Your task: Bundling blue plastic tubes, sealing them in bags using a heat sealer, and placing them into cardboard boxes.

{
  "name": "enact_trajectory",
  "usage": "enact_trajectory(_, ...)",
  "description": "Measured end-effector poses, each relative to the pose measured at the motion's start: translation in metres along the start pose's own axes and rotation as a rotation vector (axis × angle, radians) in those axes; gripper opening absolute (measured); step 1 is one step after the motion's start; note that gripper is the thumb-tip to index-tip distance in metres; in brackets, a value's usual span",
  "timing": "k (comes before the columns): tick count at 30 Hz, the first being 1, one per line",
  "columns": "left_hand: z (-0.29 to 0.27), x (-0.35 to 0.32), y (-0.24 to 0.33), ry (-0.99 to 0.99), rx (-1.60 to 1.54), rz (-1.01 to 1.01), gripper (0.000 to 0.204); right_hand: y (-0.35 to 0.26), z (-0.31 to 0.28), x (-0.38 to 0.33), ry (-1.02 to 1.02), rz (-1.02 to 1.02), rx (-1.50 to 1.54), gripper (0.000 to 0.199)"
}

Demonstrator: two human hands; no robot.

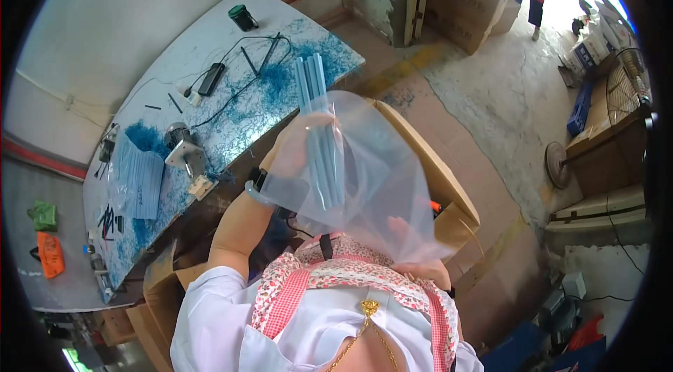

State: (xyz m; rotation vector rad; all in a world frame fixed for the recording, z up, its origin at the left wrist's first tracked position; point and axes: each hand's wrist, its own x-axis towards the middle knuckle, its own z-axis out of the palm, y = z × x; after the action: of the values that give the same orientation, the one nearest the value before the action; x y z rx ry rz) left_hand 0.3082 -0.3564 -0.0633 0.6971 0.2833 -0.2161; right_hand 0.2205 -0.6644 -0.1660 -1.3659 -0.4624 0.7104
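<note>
A: Head view. Where to look first?

B: Just off centre, toward 11 o'clock: bundle of pale-blue tubes (312, 81) in left hand (320, 120). Fingers curled round the bundle, closed on it. Upper ends sticking out toward 12, lower lengths visible through clear plastic bag (382, 162).

A: Inside the bag or behind?

B: Can't tell. Too see-through to sort out layers.

A: Other side?

B: At 5 o'clock, right hand (424, 272), by the bag's lower edge. Fingers partly visible through film, blurred. Can't tell how far open, or whether pinching plastic.

A: Nearby?

B: At 9 o'clock, wrapped stack of similar tubes (144, 179) on the table (210, 43), with a small motor rig (188, 153) just beside. Between 3 and 4, cardboard box (449, 197).

A: Step?

B: Best judgement: mid-handling, probably lining up bundle with bag.

A: Next move calls for?

B: Likely a firm left grip, tube ends kept even, bag mouth spread wide. Watch for film snagging on ends.
</note>
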Motion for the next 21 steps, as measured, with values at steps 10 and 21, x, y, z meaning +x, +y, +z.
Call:
enact_trajectory(10, -0.085, 0.119, -0.006, 0.409, 0.66, 0.519, 0.01, 0.033, -0.016, 0.024, 0.497, 0.148, 0.444, 0.02)
enact_trajectory(21, -0.079, 0.118, 0.005, 0.164, -0.406, -0.011, 0.016, 0.044, -0.011, -0.011, 0.898, 0.068, 0.68, 0.018)
